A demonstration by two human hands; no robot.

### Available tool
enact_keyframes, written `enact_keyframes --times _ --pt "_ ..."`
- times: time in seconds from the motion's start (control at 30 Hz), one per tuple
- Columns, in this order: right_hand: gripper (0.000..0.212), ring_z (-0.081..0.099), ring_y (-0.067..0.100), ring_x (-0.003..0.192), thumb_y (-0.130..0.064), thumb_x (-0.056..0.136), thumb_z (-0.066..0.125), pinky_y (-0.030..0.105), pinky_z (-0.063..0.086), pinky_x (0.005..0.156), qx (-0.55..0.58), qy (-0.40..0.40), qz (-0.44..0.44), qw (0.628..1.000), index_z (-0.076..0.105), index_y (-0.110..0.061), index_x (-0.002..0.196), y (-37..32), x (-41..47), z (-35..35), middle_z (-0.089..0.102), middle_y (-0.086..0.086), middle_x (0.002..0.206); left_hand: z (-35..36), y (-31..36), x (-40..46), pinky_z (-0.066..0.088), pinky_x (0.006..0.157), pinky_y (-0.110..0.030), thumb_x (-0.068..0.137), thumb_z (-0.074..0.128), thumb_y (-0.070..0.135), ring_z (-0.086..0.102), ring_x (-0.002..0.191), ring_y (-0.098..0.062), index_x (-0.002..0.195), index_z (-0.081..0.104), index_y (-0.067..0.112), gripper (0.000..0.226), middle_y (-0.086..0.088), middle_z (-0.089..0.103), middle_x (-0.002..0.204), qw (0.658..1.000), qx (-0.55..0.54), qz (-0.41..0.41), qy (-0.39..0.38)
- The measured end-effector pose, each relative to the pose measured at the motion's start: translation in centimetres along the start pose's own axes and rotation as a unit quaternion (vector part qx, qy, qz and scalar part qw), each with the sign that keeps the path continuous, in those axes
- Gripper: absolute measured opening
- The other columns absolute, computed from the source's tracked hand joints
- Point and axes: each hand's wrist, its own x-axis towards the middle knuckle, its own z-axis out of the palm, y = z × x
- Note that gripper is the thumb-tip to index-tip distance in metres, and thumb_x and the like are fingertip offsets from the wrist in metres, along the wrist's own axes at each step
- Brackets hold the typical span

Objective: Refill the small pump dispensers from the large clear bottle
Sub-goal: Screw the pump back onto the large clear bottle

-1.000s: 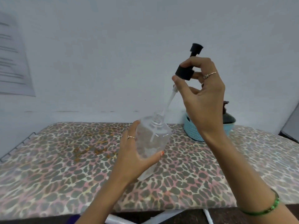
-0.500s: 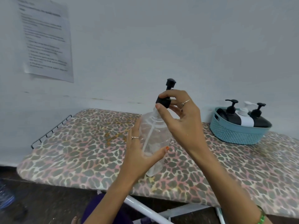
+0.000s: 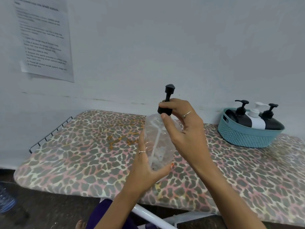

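Note:
My left hand [image 3: 146,164] grips the large clear bottle [image 3: 158,141] around its lower body and holds it tilted above the board. The black pump top [image 3: 166,104] sits on the bottle's neck, its dip tube running down inside. My right hand [image 3: 183,128] pinches the pump's black collar from the right. Three small pump dispensers lie in a teal basket [image 3: 244,138] at the far right: a black dispenser [image 3: 242,118], a white dispenser [image 3: 257,119] and a second black dispenser [image 3: 272,121].
The leopard-print ironing board [image 3: 82,154] runs left to right against a white wall, with a wire rack [image 3: 49,134] at its left end. A printed sheet [image 3: 44,38] hangs on the wall. White board legs [image 3: 153,217] and a blue shoe [image 3: 5,199] show below.
My right hand has lowered the pump top and its tube from above the bottle down onto the neck. The view has swung left and down, so the basket now shows fully.

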Motion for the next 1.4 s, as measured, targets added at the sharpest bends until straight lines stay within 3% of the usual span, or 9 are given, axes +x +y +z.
enact_keyframes --times 0.13,0.27,0.43,0.63,0.8,0.93,1.07,1.2,1.4 --pt "0.018 0.064 0.01 0.097 -0.007 0.087 0.065 0.036 0.053 0.089 -0.039 -0.027 -0.005 0.999 0.07 -0.014 0.104 -0.3 1.0 -0.6 0.061 0.003 0.103 0.0 -0.4 0.1 0.031 0.109 -0.023 0.059 0.075 0.064 0.034 0.134 -0.001 0.125 -0.017 0.075 0.113 0.028 0.029 0.139 1.0 -0.002 -0.012 0.0" --pt "0.018 0.06 0.006 0.095 -0.008 0.087 0.069 0.024 0.05 0.088 -0.076 -0.035 0.005 0.996 0.07 -0.015 0.103 -0.6 1.0 -1.0 0.055 0.0 0.101 0.2 -0.3 0.1 0.026 0.116 -0.031 0.061 0.074 0.064 0.022 0.143 -0.002 0.126 -0.021 0.073 0.116 0.019 0.015 0.157 1.0 0.01 -0.008 -0.004" --pt "0.016 0.056 0.001 0.091 -0.009 0.088 0.068 0.008 0.043 0.084 -0.067 -0.003 0.036 0.997 0.066 -0.016 0.102 -0.6 0.6 -0.2 0.049 -0.001 0.104 0.2 -0.3 0.0 0.021 0.106 -0.014 0.069 0.079 0.053 0.019 0.14 0.004 0.119 -0.025 0.076 0.118 0.02 0.012 0.156 0.999 0.035 -0.003 -0.003" --pt "0.014 0.059 -0.004 0.095 -0.016 0.093 0.059 0.007 0.042 0.084 -0.017 0.014 0.052 0.998 0.064 -0.018 0.106 -1.0 -0.1 0.6 0.061 -0.004 0.104 0.2 -0.2 0.3 0.023 0.116 -0.028 0.056 0.071 0.071 0.019 0.143 -0.004 0.12 -0.024 0.076 0.114 0.017 0.012 0.157 0.999 0.033 -0.013 -0.001" --pt "0.02 0.065 0.012 0.093 -0.01 0.092 0.064 0.028 0.053 0.089 0.03 0.016 0.074 0.997 0.068 -0.027 0.1 -0.8 0.2 0.2 0.068 -0.001 0.095 0.1 -0.1 0.1 0.025 0.111 -0.024 0.058 0.071 0.067 0.024 0.141 -0.006 0.119 -0.026 0.076 0.115 0.016 0.016 0.155 0.999 0.035 -0.014 -0.006" --pt "0.02 0.061 0.006 0.085 -0.011 0.085 0.073 0.014 0.047 0.084 0.005 0.039 0.072 0.997 0.068 -0.03 0.086 -0.9 0.7 0.1 0.056 -0.002 0.097 0.2 -0.1 0.2 0.037 0.112 -0.041 0.06 0.075 0.063 0.038 0.137 -0.013 0.13 -0.017 0.07 0.116 0.005 0.031 0.153 0.999 0.045 -0.012 -0.004" --pt "0.013 0.054 -0.005 0.09 -0.017 0.085 0.074 0.003 0.038 0.082 -0.043 0.06 0.069 0.995 0.069 -0.028 0.09 -0.9 0.6 0.3 0.05 0.0 0.102 0.2 0.1 0.1 0.033 0.113 -0.035 0.062 0.077 0.059 0.034 0.137 -0.009 0.124 -0.019 0.074 0.115 0.006 0.03 0.153 0.998 0.057 -0.006 -0.008" --pt "0.023 0.054 0.002 0.111 -0.028 0.093 0.065 0.01 0.038 0.095 -0.068 -0.013 0.057 0.996 0.066 -0.041 0.112 -0.9 -0.5 0.1 0.049 -0.008 0.117 0.2 0.0 0.1 0.028 0.117 -0.038 0.06 0.073 0.065 0.026 0.143 -0.01 0.121 -0.022 0.075 0.114 0.007 0.02 0.159 0.999 0.042 -0.012 -0.01" --pt "0.027 0.059 0.014 0.111 -0.014 0.091 0.066 0.041 0.048 0.099 0.06 0.117 0.078 0.988 0.054 -0.023 0.114 -0.5 -1.6 -0.3 0.061 -0.006 0.114 0.1 -0.1 0.2 0.034 0.113 -0.044 0.06 0.075 0.064 0.033 0.139 -0.014 0.129 -0.02 0.07 0.117 0.004 0.028 0.155 0.999 0.041 -0.021 -0.012"
